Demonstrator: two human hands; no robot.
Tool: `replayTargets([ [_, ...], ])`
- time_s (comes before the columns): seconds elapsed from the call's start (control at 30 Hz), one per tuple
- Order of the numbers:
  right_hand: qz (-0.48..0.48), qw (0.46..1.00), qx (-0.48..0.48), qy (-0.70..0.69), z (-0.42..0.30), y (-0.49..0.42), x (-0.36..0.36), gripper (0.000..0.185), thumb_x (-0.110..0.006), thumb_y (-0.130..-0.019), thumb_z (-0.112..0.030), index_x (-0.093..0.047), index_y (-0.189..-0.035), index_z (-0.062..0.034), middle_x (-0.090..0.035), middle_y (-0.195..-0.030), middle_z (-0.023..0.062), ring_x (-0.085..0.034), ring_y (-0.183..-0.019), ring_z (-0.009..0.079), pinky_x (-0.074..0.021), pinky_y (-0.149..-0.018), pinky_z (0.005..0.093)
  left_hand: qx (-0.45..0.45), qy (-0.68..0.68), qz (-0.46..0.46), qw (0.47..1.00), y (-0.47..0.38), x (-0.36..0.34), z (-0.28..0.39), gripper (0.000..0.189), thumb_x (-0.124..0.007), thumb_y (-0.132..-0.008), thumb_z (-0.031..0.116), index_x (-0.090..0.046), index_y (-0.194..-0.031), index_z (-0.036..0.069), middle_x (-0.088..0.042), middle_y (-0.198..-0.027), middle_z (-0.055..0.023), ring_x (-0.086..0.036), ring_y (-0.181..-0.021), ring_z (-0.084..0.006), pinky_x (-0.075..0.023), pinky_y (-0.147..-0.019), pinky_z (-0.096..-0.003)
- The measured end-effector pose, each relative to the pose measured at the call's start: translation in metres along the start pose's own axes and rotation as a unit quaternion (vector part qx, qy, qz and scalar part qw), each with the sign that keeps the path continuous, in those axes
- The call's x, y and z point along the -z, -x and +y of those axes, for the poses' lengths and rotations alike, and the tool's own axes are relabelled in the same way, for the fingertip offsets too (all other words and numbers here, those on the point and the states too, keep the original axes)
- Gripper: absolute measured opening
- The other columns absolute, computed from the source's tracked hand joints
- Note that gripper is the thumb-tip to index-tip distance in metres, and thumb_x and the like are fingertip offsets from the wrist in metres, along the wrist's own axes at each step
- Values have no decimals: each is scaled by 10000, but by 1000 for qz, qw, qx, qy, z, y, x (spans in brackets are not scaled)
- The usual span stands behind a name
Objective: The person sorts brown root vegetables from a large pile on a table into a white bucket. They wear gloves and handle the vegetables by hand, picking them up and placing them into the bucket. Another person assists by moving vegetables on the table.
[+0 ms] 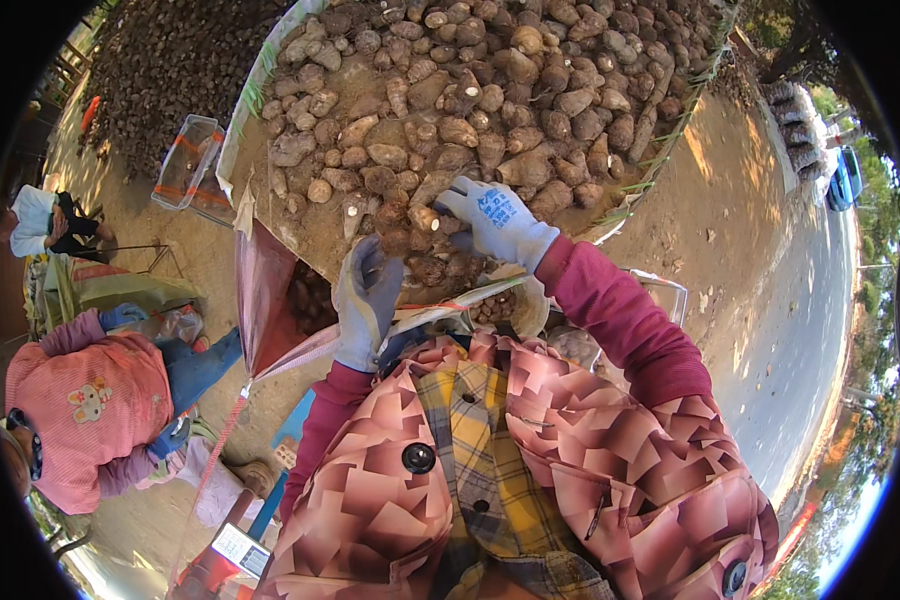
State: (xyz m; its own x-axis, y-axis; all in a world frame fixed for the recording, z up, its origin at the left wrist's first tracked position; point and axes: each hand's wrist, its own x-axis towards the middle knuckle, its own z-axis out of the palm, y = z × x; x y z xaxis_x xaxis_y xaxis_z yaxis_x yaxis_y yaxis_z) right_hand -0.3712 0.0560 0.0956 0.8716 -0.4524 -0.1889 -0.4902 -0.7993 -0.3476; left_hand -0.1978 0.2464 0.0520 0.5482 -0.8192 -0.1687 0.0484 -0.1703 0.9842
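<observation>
Brown, ringed taro corms [457,133] lie heaped on a soil-covered sheet in front of me. My left hand [365,304], in a grey work glove, is at the near edge of the heap with its fingers loosely bent. Its fingertips are beside a dark brown corm [395,243], and nothing shows in its palm. My right hand [499,219], in a matching glove with blue print, reaches over the heap with curled fingers. They are next to a small corm with a pale cut end [424,218]; whether they grip anything is hidden.
A pink woven sack [259,300] hangs open at the left near edge. Below the edge stands a pale container [534,307] of small corms. A platform scale [240,549] is at lower left. A co-worker in pink [94,409] sits left. Another heap [172,75] lies beyond.
</observation>
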Motion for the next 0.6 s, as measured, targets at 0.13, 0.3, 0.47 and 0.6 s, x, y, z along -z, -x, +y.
replayTargets([
  [0.13, 64, 992, 11, -106, -37, 12, 10, 674, -855, -772, -276, -567, -1347, -75, -581, -1299, 198, -671, -1080, 438, -570, -885, 502, 130, 143, -60, 979, -20, -29, 39, 354, -674, -1045, 266, -623, -1275, 1, -690, -1150, -51, -663, -1026, -173, -545, -868, -311],
  [0.3, 124, 965, -120, -196, -68, 4, -15, 625, -834, -761, -243, -585, -1301, -49, -634, -1205, 220, -672, -1039, 455, -566, -860, 492, -194, -220, 57, 954, -45, -55, 50, 285, -765, -945, 260, -676, -1061, 15, -708, -968, -136, -688, -859, -274, -533, -757, -357],
  [0.47, 120, 906, -85, -397, -55, 11, -20, 313, -826, -844, -201, -737, -1105, -52, -782, -1021, 148, -743, -890, 246, -582, -805, 364, -311, -207, -52, 926, -64, -58, 64, 225, -779, -860, 215, -668, -884, 22, -659, -845, -182, -667, -751, -382, -539, -674, -423],
  [0.6, 97, 882, -34, -460, -39, 24, -20, 291, -802, -865, -154, -738, -1132, -59, -791, -1046, 99, -718, -877, 186, -589, -822, 388, -342, -250, -161, 891, -69, -57, 80, 232, -797, -835, 225, -658, -855, 40, -651, -828, -171, -669, -746, -388, -535, -652, -442],
])
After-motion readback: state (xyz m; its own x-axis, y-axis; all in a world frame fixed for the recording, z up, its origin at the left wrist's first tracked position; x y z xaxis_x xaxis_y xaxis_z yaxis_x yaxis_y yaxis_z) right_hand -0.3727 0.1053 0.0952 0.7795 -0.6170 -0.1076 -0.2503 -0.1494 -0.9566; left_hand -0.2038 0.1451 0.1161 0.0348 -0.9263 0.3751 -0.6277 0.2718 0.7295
